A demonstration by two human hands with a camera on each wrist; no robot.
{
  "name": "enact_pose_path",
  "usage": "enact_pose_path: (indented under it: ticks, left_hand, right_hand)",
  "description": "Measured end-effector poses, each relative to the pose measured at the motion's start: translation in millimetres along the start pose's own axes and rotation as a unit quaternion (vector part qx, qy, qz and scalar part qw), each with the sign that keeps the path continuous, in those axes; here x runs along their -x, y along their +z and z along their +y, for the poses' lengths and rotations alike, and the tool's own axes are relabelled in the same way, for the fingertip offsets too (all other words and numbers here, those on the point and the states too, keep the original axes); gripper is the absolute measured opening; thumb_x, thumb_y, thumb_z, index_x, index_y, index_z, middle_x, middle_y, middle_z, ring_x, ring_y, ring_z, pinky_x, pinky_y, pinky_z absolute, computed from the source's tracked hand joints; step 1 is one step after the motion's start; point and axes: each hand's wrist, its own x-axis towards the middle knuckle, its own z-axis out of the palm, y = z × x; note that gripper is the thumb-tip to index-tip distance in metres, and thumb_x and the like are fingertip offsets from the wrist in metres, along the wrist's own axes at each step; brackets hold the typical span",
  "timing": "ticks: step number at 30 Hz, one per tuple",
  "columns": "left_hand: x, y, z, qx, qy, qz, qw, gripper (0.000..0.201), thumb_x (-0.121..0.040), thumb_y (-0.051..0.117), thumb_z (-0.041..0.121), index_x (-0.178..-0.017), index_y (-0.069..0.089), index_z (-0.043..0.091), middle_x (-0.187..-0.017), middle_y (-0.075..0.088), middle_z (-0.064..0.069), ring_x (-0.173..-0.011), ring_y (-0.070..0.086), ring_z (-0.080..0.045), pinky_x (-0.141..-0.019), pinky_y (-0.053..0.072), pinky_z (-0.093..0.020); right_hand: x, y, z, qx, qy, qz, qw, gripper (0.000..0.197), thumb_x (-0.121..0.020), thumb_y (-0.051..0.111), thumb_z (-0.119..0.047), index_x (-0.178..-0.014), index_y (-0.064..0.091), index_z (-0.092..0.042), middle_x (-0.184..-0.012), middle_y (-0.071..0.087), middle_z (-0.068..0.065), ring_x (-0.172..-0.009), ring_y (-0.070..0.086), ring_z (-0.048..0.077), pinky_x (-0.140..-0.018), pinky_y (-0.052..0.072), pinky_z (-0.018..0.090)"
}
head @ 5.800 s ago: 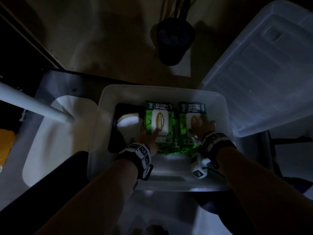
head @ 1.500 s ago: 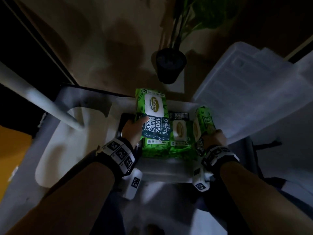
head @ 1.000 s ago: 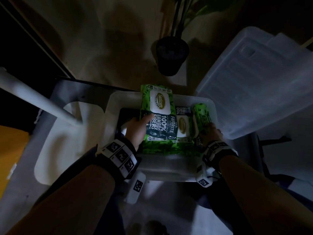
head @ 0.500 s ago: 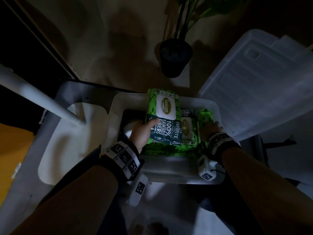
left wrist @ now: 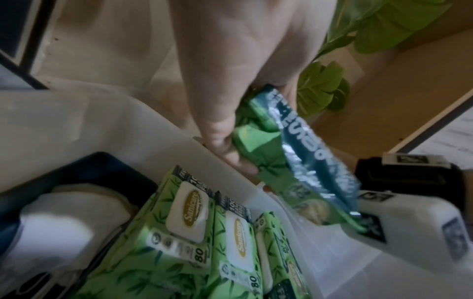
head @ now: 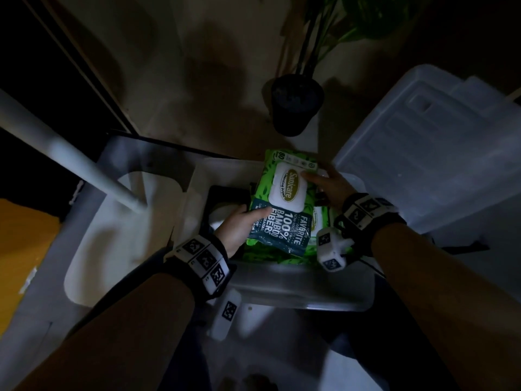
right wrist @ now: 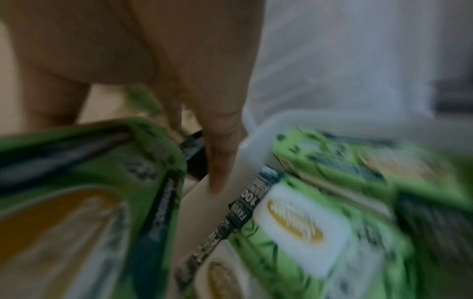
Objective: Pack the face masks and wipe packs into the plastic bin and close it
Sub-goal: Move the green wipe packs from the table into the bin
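A green wipe pack (head: 284,198) with a white lid hovers flat above the clear plastic bin (head: 304,294). My left hand (head: 239,224) grips its near left end, thumb on top. At its far right side my right hand (head: 327,184) holds it, thumb on the lid and fingers past the edge. The left wrist view shows the left hand (left wrist: 225,125) pinching the pack (left wrist: 307,151) above several more wipe packs (left wrist: 184,232) in the bin. White face masks (left wrist: 51,228) lie in a dark box at the bin's left. The right wrist view is blurred.
The clear bin lid (head: 423,153) leans at the right behind my right arm. A dark plant pot (head: 296,105) stands on the floor beyond the bin. A white pole (head: 70,156) slants across the left, above a white seat (head: 112,235).
My right hand has left the pack standing on edge at the bin's right and come up onto the far right of the pack that my left hand still holds over the bin.
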Motion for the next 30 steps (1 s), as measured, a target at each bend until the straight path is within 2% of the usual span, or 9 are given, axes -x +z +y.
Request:
enact_pose_path:
  ticks: [4,8,11,12,15,18,21,25,30]
  left_hand:
    - [2,-2,-1,-0.012,0.011,-0.015,1.0,0.023,-0.092,0.054,0.012,-0.115,0.059,0.009,-0.095,0.067,-0.002,-0.088,0.062,-0.019,-0.096,0.044,-0.036]
    - [0,-6,-5,-0.108,0.03,0.004,0.994,0.014,-0.092,0.056,0.016,-0.105,0.06,0.009,-0.086,0.066,0.003,-0.083,0.063,-0.018,-0.077,0.049,-0.023]
    - [-7,-16,-18,-0.243,0.001,0.017,0.97,0.042,-0.087,0.06,0.034,-0.115,0.061,0.003,-0.11,0.066,-0.009,-0.109,0.06,-0.028,-0.096,0.046,-0.036]
    - [-9,-22,-22,-0.285,-0.019,0.023,0.958,0.038,-0.088,0.058,0.035,-0.109,0.065,0.005,-0.108,0.065,-0.01,-0.106,0.06,-0.027,-0.094,0.044,-0.035]
    - [-16,-48,-30,-0.353,-0.071,0.085,0.929,0.031,-0.094,0.051,0.025,-0.063,0.049,0.021,-0.072,0.051,-0.001,-0.077,0.05,-0.022,-0.07,0.037,-0.028]
    - [-24,-75,-33,-0.386,-0.123,0.153,0.901,0.025,-0.093,0.051,0.028,-0.093,0.066,0.007,-0.106,0.063,-0.015,-0.1,0.058,-0.031,-0.081,0.041,-0.03]
    - [-30,-95,-35,-0.457,-0.169,0.243,0.839,0.052,-0.093,0.048,0.036,-0.132,0.047,0.001,-0.139,0.043,-0.023,-0.126,0.043,-0.038,-0.103,0.037,-0.041]
    - [-39,-115,-41,-0.492,-0.194,0.28,0.802,0.054,-0.094,0.053,0.028,-0.138,0.036,0.002,-0.143,0.03,-0.023,-0.133,0.03,-0.04,-0.112,0.028,-0.047]
    - [-51,-138,-62,-0.479,-0.207,0.231,0.821,0.057,-0.096,0.049,0.017,-0.146,0.026,0.003,-0.148,0.035,-0.02,-0.136,0.037,-0.036,-0.112,0.031,-0.041]
  right_hand:
    - [6,-5,7,-0.122,0.002,-0.017,0.992,0.039,-0.087,0.059,-0.016,-0.125,0.05,-0.016,-0.101,0.065,0.005,-0.085,0.064,0.022,-0.053,0.056,0.026]
    - [19,-10,14,-0.137,-0.009,0.005,0.991,0.009,-0.086,0.06,-0.012,-0.094,0.064,-0.012,-0.073,0.074,-0.002,-0.072,0.068,0.019,-0.052,0.057,0.025]
    - [20,-11,23,-0.053,-0.038,0.012,0.998,0.038,-0.066,0.079,-0.021,-0.099,0.066,-0.01,-0.094,0.072,0.006,-0.087,0.067,0.027,-0.069,0.059,0.037]
    - [20,-9,25,-0.012,-0.049,0.012,0.999,0.049,-0.061,0.082,-0.022,-0.105,0.065,-0.006,-0.104,0.07,0.01,-0.093,0.066,0.028,-0.076,0.058,0.041]
    - [22,1,29,0.151,-0.068,-0.013,0.986,0.086,-0.048,0.09,-0.027,-0.121,0.054,0.0,-0.119,0.062,0.005,-0.106,0.06,0.02,-0.09,0.051,0.037]
    - [25,14,43,0.25,-0.034,-0.01,0.967,0.079,-0.058,0.086,-0.006,-0.124,0.044,-0.003,-0.114,0.053,0.002,-0.107,0.051,0.018,-0.085,0.042,0.028]
    - [29,30,62,0.312,-0.047,-0.041,0.948,0.079,-0.055,0.088,-0.011,-0.121,0.045,-0.004,-0.11,0.055,0.004,-0.108,0.053,0.021,-0.084,0.041,0.027]
    - [28,59,72,0.417,-0.078,-0.103,0.9,0.082,-0.059,0.087,-0.019,-0.121,0.037,-0.004,-0.107,0.058,0.011,-0.1,0.057,0.025,-0.07,0.039,0.025]
    - [17,113,82,0.544,-0.084,-0.181,0.815,0.085,-0.06,0.085,-0.027,-0.122,0.032,-0.006,-0.115,0.058,0.021,-0.106,0.058,0.037,-0.077,0.045,0.037]
